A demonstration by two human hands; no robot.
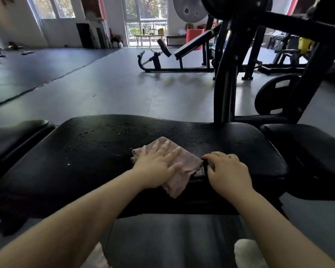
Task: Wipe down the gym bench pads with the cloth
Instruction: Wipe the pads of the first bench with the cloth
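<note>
Cloth (pixel 184 165) lies flat on the black bench pad (pixel 97 151), near its front edge. My left hand (pixel 157 163) presses it, fingers straight and spread. My right hand (pixel 226 169), fingers curled, pinches a dark strap (pixel 205 167) beside the cloth.

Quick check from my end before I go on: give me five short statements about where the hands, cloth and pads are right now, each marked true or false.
1. The left hand lies flat on the cloth with straight fingers. True.
2. The cloth lies on the floor beside the bench. False: it lies on the large middle pad.
3. The right hand rests on the pad just right of the cloth, fingers curled. True.
4. Specks or droplets show on the pad to the left of and beyond the cloth. True.
5. The cloth is bright blue. False: it is a dull pinkish brown.
</note>
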